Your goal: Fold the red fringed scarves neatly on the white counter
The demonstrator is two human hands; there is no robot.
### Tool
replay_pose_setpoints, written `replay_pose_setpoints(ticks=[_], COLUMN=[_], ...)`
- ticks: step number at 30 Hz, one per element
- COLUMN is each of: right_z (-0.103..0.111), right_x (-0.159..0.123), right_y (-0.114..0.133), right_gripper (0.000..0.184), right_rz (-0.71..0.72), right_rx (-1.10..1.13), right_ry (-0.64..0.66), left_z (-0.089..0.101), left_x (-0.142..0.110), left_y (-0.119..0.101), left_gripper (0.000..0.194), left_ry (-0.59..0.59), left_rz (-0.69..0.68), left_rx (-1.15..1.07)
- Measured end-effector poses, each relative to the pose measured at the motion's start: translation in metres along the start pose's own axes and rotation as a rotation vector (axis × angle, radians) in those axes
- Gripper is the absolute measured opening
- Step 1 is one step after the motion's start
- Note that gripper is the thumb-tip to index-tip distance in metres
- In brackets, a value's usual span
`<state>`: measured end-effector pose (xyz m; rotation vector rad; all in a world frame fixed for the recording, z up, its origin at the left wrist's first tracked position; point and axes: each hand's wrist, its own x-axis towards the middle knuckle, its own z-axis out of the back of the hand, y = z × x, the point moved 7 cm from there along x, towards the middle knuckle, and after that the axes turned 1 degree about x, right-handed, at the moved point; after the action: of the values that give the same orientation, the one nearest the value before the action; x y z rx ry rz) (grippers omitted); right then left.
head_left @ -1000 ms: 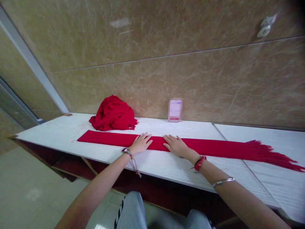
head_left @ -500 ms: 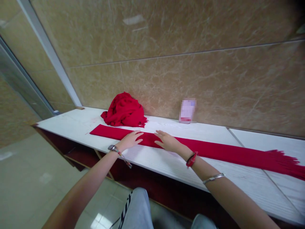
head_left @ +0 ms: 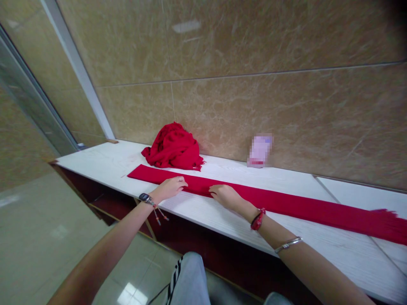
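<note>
A long red scarf (head_left: 302, 207) lies flat and folded narrow along the white table (head_left: 101, 163), its fringe (head_left: 392, 221) at the far right. My left hand (head_left: 170, 187) sits on the scarf's near edge left of the middle, fingers curled onto the cloth. My right hand (head_left: 224, 194) is a short way to the right on the same edge, fingers bent down and gripping the fabric. Both wrists wear bracelets.
A crumpled heap of red cloth (head_left: 173, 146) lies behind the scarf against the tan marble wall. A small blurred card (head_left: 260, 150) leans on the wall further right. The table's seam (head_left: 321, 184) runs at the right; tiled floor lies below left.
Both hands went from lying flat with fingers stretched on the scarf to curled on its near edge. The view has swung left, so the fringe sits closer to the right border.
</note>
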<state>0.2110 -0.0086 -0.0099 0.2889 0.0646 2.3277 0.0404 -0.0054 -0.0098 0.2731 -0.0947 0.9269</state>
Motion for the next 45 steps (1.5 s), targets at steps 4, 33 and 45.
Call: replay_pose_setpoints(ticks=[4,33,45], right_z=[0.003,-0.016,-0.020], right_x=[0.000,0.034,0.021], right_y=[0.003,0.042,0.036], right_gripper=[0.023,0.028,0.031], right_rz=[-0.082,0.136,0.289], right_rx=[0.009,-0.023,0.085], right_ry=[-0.012,-0.042,-0.141], left_z=[-0.002,0.006,0.013], left_x=[-0.001,-0.019,0.002], left_y=[0.002,0.032,0.022], left_gripper=[0.022,0.019,0.022], left_ry=[-0.038,-0.134,-0.012], left_rz=[0.036,0.115,0.030], left_rx=[-0.002,-0.219,-0.286])
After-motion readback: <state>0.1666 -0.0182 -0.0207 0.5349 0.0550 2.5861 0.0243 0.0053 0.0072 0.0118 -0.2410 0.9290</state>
